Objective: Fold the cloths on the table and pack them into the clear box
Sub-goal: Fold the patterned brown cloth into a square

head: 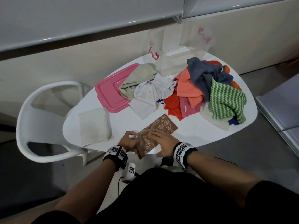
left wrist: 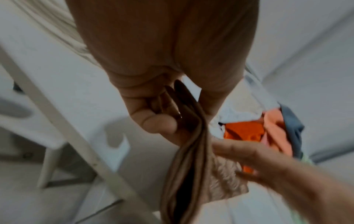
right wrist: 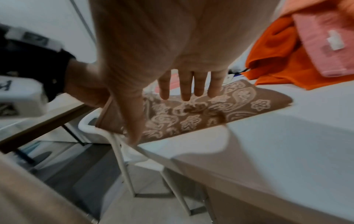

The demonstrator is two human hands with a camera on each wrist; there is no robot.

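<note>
Low in the frame, the left hand (head: 129, 142) pinches the near end of the brown paisley cloth (head: 159, 129) on the white table (head: 194, 131). Just to its right, the right hand (head: 163, 143) lies flat-fingered on the cloth. Best to keep that palm pinning the layers while the pinched end is carried over squarely, edges matched.

One box (head: 176, 57), one lid (head: 111, 91) (pink)

Even, soft indoor light; both wrist views are motion-blurred and bent at the edges, the head view sharper.
</note>
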